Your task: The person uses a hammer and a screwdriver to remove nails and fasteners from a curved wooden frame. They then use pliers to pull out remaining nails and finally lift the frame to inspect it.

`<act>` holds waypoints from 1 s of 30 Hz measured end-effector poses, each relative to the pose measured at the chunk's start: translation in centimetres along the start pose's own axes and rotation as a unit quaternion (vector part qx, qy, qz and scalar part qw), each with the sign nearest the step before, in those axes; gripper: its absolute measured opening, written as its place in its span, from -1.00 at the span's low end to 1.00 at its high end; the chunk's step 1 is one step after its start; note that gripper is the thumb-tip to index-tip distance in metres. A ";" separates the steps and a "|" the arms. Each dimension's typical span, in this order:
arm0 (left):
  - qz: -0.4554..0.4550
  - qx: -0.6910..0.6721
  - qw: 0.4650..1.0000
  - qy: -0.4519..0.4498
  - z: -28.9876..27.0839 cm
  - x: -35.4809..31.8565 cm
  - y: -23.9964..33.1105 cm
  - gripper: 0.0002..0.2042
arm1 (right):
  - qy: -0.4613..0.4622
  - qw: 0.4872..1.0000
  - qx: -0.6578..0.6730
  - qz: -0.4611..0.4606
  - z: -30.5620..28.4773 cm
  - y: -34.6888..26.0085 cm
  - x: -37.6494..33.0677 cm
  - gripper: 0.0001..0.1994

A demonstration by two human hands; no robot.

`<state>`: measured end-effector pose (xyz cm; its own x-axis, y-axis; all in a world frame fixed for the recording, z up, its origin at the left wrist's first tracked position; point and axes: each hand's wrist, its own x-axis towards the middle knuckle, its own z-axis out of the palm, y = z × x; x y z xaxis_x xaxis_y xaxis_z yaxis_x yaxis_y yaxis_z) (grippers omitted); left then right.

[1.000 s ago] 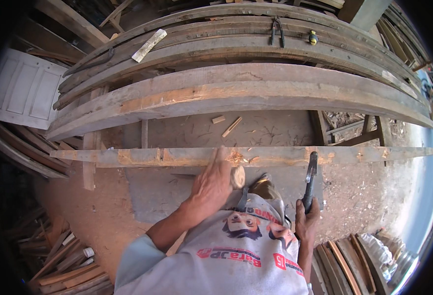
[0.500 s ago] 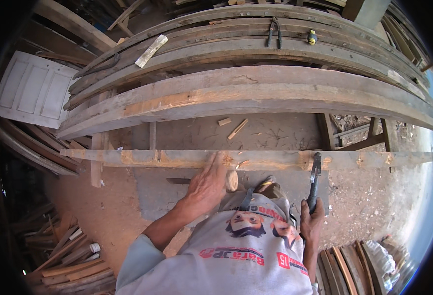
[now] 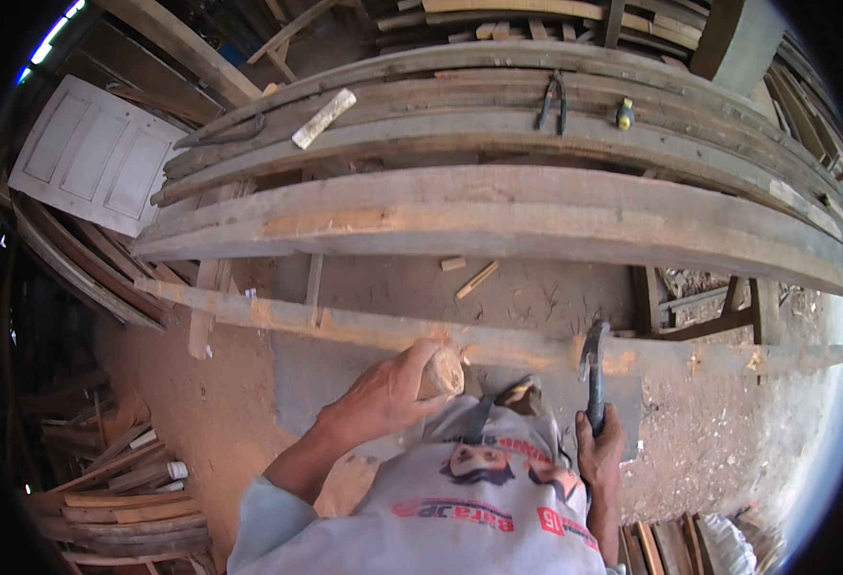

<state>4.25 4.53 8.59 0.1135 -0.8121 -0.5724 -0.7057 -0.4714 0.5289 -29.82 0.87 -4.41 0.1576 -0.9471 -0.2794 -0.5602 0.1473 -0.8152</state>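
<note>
My left hand (image 3: pixel 393 385) is closed around a thick round wooden handle (image 3: pixel 443 372), whose cut end faces right. Whatever lies beyond the handle is hidden by the hand. My right hand (image 3: pixel 599 443) grips a claw hammer (image 3: pixel 596 383) by its dark handle, with the metal head pointing away from me. That head overlaps the narrow wooden beam (image 3: pixel 374 328) stretching across in front of me. Orange-brown, rough patches mark the beam's face, some of them close to my left hand.
Beyond the beam lies a thick plank (image 3: pixel 498 206), then several long boards (image 3: pixel 412 101) bearing pincers (image 3: pixel 552 103), a yellow-and-black object (image 3: pixel 625 114) and a pale wood block (image 3: pixel 324 119). A white panelled door (image 3: pixel 96 158) leans at left. Scrap wood (image 3: pixel 125 513) is piled at lower left.
My left hand has left its flat rest on the beam and closed around the wooden handle. The hammer now points more straight ahead. The whole view has shifted and tilted.
</note>
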 end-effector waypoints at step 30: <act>0.291 0.322 0.889 0.145 -22.3 39.7 -2.1 -0.37 | 0.265 0.943 0.006 0.202 6.5 -7.8 4.7 -0.78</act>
<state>25.89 -34.41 -1.30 -0.2929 -0.9524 -0.0849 -0.9473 0.2770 0.1608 -19.40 -2.88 -2.71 -0.4971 -0.8222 -0.2772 -0.4774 0.5260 -0.7039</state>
